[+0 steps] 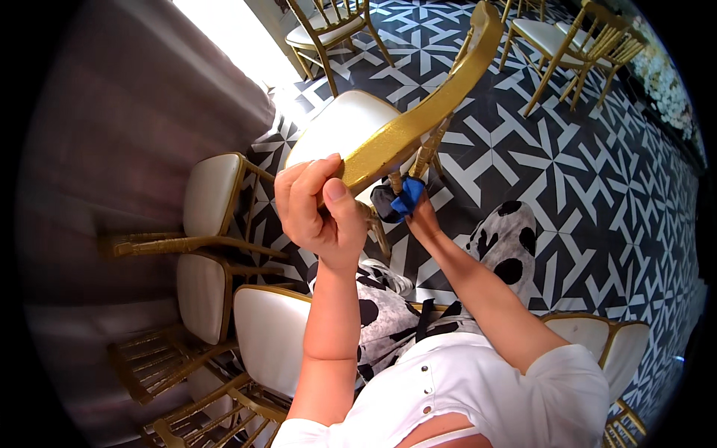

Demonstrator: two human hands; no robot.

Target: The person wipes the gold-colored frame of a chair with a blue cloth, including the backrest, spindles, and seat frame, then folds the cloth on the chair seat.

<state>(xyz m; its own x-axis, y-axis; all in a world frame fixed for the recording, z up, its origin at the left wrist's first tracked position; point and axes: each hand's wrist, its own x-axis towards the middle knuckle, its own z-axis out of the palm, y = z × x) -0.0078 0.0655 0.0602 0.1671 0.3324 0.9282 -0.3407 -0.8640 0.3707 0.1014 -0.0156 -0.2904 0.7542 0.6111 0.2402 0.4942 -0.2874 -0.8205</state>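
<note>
Around the held chair (pixel 418 125), other chairs (pixel 213 196)

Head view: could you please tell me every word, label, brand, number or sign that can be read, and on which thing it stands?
None: no text can be read.
The gold chair back and white shirt show no visible writing.
The white strokes on the floor are a pattern, not letters.
The blue-and-black cloth is too bunched to tell.
</note>
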